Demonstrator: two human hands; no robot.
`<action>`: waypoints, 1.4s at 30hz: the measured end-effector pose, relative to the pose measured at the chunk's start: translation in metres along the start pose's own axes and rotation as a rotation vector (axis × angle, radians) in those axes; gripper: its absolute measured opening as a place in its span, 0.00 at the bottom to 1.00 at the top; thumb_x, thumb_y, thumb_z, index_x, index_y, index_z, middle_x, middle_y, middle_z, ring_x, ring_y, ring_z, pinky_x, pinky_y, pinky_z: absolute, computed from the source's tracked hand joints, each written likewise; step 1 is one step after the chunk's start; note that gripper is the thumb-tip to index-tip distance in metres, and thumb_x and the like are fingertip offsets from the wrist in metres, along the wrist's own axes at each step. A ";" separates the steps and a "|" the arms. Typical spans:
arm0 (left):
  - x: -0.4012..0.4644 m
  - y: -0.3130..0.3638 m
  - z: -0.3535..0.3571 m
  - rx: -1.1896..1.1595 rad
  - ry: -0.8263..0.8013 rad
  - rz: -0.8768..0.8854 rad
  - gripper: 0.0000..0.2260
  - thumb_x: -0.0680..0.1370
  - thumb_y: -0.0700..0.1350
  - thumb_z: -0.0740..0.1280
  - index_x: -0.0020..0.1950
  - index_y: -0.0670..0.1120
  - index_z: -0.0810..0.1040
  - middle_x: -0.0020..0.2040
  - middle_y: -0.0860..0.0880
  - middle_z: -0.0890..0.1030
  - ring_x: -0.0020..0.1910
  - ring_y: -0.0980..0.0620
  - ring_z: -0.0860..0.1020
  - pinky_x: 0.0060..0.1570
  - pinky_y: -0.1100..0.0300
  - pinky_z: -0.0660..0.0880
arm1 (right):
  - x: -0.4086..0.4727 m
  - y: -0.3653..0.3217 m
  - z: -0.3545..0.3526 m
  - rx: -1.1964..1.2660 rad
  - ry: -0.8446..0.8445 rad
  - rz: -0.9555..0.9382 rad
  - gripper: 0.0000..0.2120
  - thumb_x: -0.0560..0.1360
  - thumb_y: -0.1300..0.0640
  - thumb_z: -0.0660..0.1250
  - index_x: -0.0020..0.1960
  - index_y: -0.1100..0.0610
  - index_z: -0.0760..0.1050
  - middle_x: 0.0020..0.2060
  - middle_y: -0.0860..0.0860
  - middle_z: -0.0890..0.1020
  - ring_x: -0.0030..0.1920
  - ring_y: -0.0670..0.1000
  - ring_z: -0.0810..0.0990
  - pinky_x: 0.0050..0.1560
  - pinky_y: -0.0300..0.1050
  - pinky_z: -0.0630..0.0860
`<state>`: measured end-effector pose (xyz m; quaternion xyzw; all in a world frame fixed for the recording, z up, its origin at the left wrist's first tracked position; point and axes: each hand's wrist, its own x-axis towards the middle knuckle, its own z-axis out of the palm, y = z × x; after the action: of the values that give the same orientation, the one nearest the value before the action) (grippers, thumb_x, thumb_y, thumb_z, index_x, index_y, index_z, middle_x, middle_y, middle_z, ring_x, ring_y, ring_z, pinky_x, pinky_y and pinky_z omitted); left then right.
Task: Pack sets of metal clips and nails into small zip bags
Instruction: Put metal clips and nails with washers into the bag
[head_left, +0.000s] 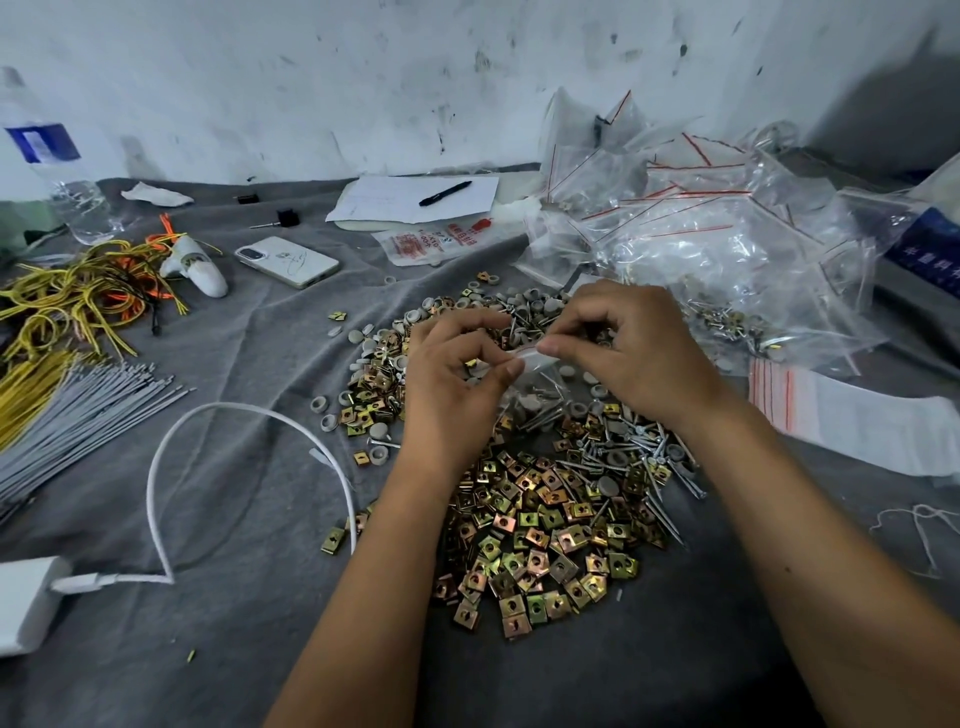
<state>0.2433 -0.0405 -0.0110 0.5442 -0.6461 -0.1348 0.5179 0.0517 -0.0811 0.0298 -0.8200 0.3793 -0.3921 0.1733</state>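
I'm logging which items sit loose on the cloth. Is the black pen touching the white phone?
Apart. The head view shows the black pen lying on the paper sheet, while the white phone lies nearer on the grey cloth, with cloth between them.

Phone (287, 261) left of, perhaps behind, clips (540, 540)

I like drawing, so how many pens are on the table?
1. A black pen lies on the white sheet of paper at the back of the table, behind the phone. More may be hidden under the heap of zip bags.
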 end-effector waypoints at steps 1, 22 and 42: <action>0.000 0.000 0.000 0.001 0.002 -0.004 0.05 0.73 0.39 0.79 0.39 0.43 0.85 0.58 0.56 0.83 0.64 0.49 0.73 0.60 0.70 0.62 | 0.000 0.001 -0.002 0.016 -0.002 0.016 0.04 0.73 0.55 0.77 0.45 0.56 0.85 0.38 0.47 0.83 0.38 0.45 0.80 0.39 0.36 0.73; 0.001 0.002 -0.001 -0.010 0.010 -0.021 0.03 0.75 0.44 0.78 0.45 0.49 0.86 0.65 0.55 0.79 0.69 0.49 0.71 0.69 0.52 0.66 | 0.003 -0.007 -0.008 -0.111 -0.057 -0.084 0.03 0.73 0.59 0.78 0.45 0.57 0.85 0.37 0.48 0.82 0.39 0.48 0.79 0.42 0.48 0.77; -0.003 0.005 0.002 0.087 0.009 0.120 0.04 0.75 0.46 0.78 0.48 0.50 0.86 0.65 0.53 0.79 0.68 0.48 0.69 0.65 0.63 0.63 | 0.005 -0.011 -0.001 -0.140 -0.089 -0.130 0.02 0.72 0.54 0.78 0.43 0.50 0.86 0.36 0.39 0.78 0.41 0.41 0.76 0.42 0.38 0.72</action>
<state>0.2384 -0.0371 -0.0099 0.5270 -0.6806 -0.0728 0.5038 0.0586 -0.0772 0.0391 -0.8696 0.3435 -0.3384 0.1065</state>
